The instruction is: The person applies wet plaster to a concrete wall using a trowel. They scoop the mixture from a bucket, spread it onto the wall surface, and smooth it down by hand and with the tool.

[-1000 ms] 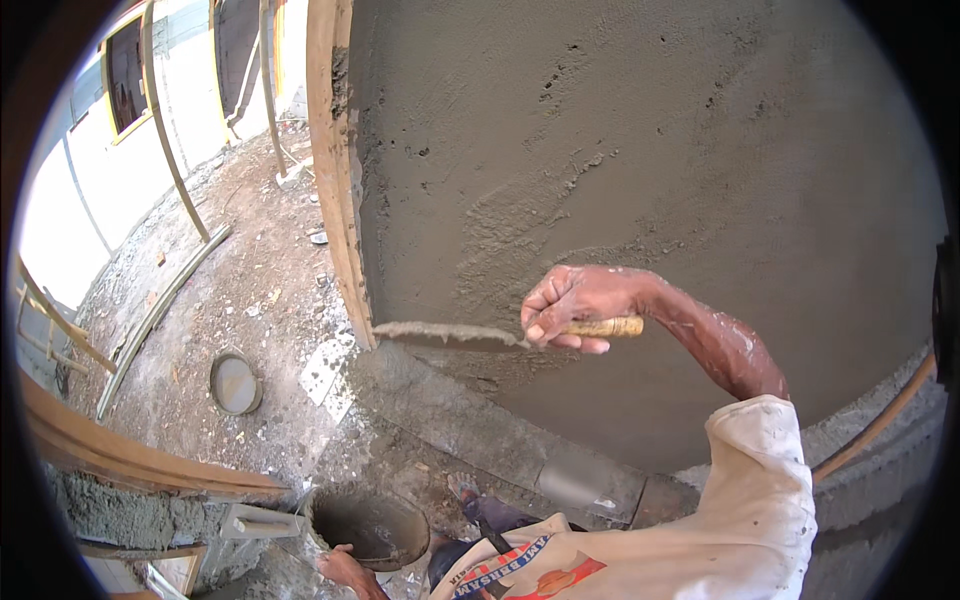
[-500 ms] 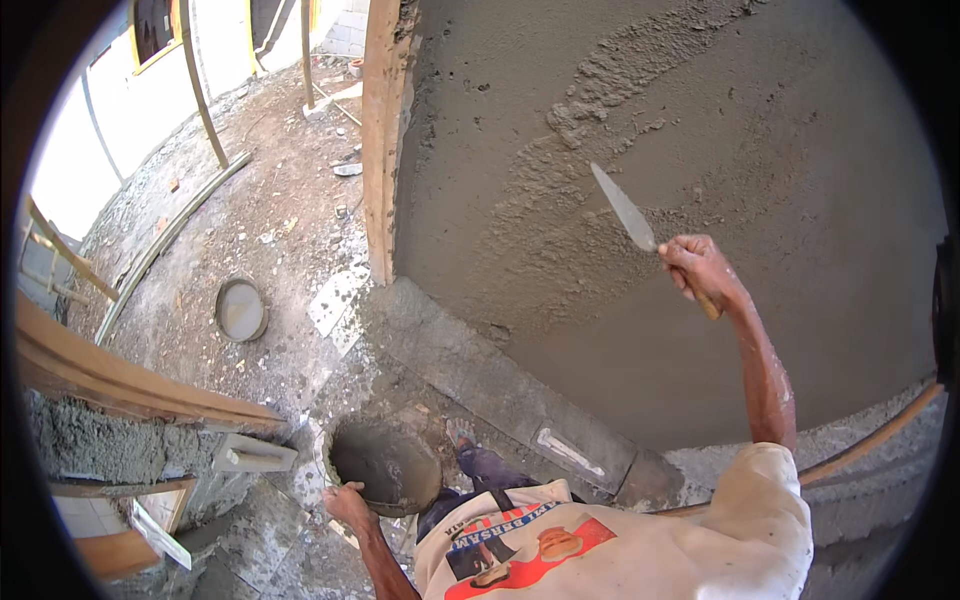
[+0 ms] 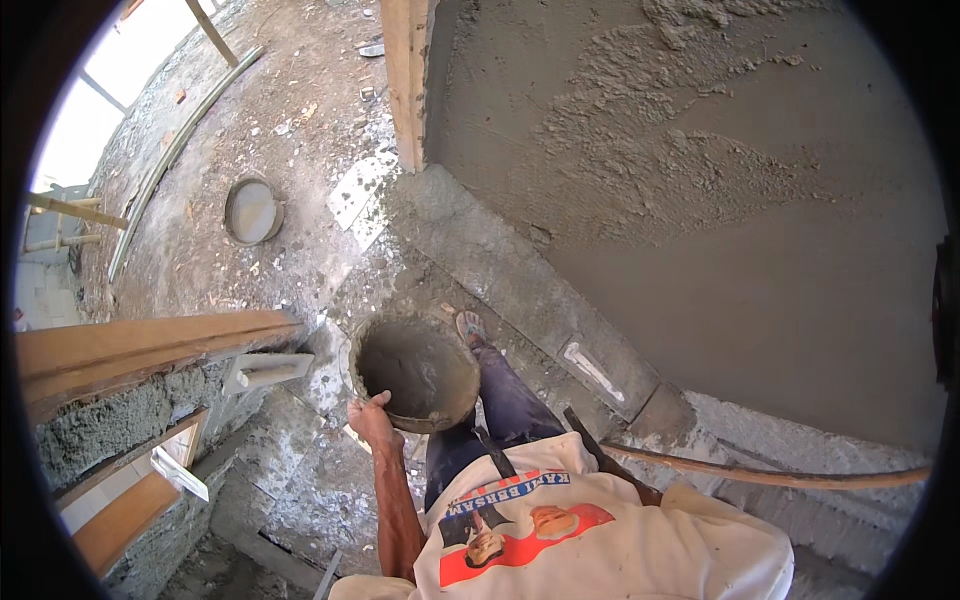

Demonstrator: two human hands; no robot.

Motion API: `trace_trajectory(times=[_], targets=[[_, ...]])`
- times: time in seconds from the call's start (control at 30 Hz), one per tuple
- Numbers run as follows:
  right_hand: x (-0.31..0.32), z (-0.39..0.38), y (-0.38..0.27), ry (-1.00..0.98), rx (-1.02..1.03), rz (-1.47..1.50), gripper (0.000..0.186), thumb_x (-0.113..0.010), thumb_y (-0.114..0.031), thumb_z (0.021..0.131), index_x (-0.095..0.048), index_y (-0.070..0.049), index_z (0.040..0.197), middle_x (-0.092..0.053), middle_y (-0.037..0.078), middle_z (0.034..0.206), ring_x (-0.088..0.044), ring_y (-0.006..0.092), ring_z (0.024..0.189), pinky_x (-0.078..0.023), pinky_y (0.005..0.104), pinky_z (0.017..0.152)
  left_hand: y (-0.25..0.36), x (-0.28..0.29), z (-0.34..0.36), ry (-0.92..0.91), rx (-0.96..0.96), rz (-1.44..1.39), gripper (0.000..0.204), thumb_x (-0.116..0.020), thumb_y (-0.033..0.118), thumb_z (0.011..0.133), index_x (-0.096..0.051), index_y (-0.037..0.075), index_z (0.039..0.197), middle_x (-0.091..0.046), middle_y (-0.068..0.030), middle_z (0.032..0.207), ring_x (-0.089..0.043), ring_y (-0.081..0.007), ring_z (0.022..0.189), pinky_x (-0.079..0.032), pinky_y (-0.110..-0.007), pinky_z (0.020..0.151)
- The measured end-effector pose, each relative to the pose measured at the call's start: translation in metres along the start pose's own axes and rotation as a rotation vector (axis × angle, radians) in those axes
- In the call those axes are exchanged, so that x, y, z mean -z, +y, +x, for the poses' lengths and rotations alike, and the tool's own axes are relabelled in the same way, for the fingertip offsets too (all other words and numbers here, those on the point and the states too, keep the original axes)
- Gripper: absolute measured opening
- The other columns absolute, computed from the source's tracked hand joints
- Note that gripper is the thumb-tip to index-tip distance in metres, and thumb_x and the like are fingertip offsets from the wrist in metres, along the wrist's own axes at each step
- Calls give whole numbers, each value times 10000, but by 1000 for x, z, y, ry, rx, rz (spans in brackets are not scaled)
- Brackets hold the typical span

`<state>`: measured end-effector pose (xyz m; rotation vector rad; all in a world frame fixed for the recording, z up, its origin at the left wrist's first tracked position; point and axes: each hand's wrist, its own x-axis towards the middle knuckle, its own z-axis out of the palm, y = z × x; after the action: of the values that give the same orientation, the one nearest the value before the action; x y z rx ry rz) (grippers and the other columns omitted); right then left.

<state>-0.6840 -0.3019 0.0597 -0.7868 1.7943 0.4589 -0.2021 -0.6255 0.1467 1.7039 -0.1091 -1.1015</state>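
My left hand [image 3: 372, 418] grips the near rim of a round, mortar-stained bucket [image 3: 415, 362] with dark wet grey mix inside, just above my legs. Part of my right arm [image 3: 640, 492] shows low at the right beside my shirt; its hand is hidden, and I cannot make out the trowel. A grey plastered surface [image 3: 740, 290] fills the upper right, with a rough, lumpy patch [image 3: 660, 150] across its upper part. A wooden board [image 3: 403, 75] edges it on the left. A plastering float [image 3: 265, 375] lies left of the bucket.
Debris-strewn ground at left holds a round pan of greyish liquid [image 3: 252, 210] and long thin lengths [image 3: 170, 150]. A wooden beam [image 3: 160, 350] runs along the lower left. My foot [image 3: 470, 325] stands by a concrete strip [image 3: 520, 280]. A curved wooden length [image 3: 800, 475] lies lower right.
My right hand with the trowel has dropped from the plastered surface out of sight. The view has tilted down, and the bucket in my left hand now sits higher in the picture.
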Motion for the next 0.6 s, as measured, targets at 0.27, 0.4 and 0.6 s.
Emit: trace_trajectory(times=[0.27,0.4,0.6], targets=[[42,147,-97,-40,-236,197,449,-739,-366,831,-702,-37,1134,-691,88,765,-703,244,701,-578,402,673,-67,-75,80,63,100,135,297,-700,-108,805,-540,-6,1033,-630,-108,1018,-657,-247,883,-589,-403,829],[97,262,-180,-10,-49,569,308,-712,-259,908,-623,-49,1115,-658,62,770,-641,142,598,-489,355,466,-153,-104,161,96,148,222,350,-734,-55,817,-569,-36,1125,-658,-159,1093,-679,-283,930,-596,-416,859],[79,443,-177,299,4,494,484,-699,-399,976,-610,-33,1280,-626,82,867,-572,180,681,-463,355,601,-262,-156,278,29,-4,281,362,-804,7,822,-452,63,886,-582,-69,865,-614,-214,778,-574,-381,774]])
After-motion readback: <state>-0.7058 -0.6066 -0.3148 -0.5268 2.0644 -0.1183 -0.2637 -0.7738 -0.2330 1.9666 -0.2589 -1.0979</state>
